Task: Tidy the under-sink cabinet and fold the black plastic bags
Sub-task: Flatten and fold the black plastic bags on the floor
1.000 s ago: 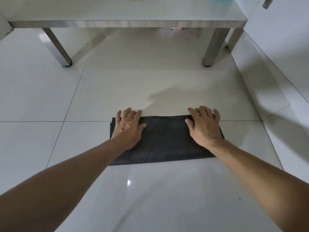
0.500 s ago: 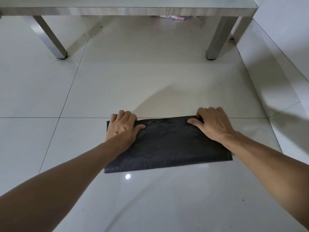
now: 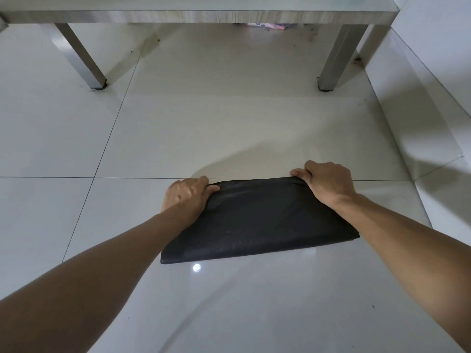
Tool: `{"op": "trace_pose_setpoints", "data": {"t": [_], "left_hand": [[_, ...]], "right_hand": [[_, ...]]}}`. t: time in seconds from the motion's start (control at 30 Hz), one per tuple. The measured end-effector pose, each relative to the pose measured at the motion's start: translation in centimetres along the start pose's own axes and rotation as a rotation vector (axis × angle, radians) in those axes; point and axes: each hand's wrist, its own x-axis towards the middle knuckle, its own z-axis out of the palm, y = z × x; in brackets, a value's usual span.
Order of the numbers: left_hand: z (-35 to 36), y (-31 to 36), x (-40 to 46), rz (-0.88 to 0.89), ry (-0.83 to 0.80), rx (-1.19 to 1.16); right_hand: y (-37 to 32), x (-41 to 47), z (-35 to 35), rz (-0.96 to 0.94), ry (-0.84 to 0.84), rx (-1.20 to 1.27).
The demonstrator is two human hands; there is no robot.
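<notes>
**tilefan:** Glossy white floor tiles [image 3: 229, 138] basically fill the shot, with one small bright light reflection [image 3: 196, 267] nearest the camera, just in front of the bag. So what's actually on the floor?

**bagfolder:** One black plastic bag [image 3: 257, 222], folded into a flat, wide rectangle. It's matte black and a bit crinkly, and it sits slightly skewed, with the right side further from the camera. The near edge lies flat on the tile and looks like a neat crease. No print or logo on it that I can see.

**tilefan:** And the hands?

**bagfolder:** Two, both bare, one at each far corner. The left hand [image 3: 184, 196] has its fingers curled around the far left corner, with the thumb [image 3: 213, 189] on top of the plastic. The right hand [image 3: 325, 182] is doing the same thing at the far right corner, fingers wrapped over the edge and pinching it. That far edge looks lifted a bit off the tile.

**tilefan:** Anything behind it?

**bagfolder:** One steel counter [image 3: 198, 15] across the top of the frame, and I count two square legs clearly, left [image 3: 81, 57] and right [image 3: 337, 57]. Way at the back, under the counter, there's a pinkish packet [image 3: 270, 25] with some printing, but it's too small to read. White wall [image 3: 438, 62] on the right.
</notes>
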Motion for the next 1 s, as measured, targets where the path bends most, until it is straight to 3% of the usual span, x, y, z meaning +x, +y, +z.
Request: {"op": "trace_pose_setpoints", "data": {"t": [0.07,0.13,0.23,0.33,0.43,0.57,1.0], "left_hand": [[-0.1,0.1,-0.2,-0.033,-0.005,0.017],[0.0,0.1,-0.5,0.015,0.098,0.069],[-0.4,1.1,-1.8,0.077,0.197,0.083],[-0.4,3.6,-4.1,0.150,0.181,0.030],[0.9,5.6,-6.6,0.264,0.121,0.024],[2.9,4.8,-7.3,0.199,0.017,0.100],[3.2,2.4,-7.4,-0.019,0.023,0.117]], "right_hand": [[-0.1,0.0,0.1,0.017,0.019,0.004],[-0.5,-0.3,0.1,0.044,0.054,-0.009],[-1.7,-1.7,-0.8,0.099,0.233,0.024],[-5.1,-5.2,-1.6,-0.029,0.361,0.183],[-9.6,-9.1,-0.3,-0.227,0.224,0.216],[-10.3,-10.0,1.9,-0.183,-0.009,0.073],[-3.7,-9.8,2.6,-0.027,-0.032,-0.019]]}}
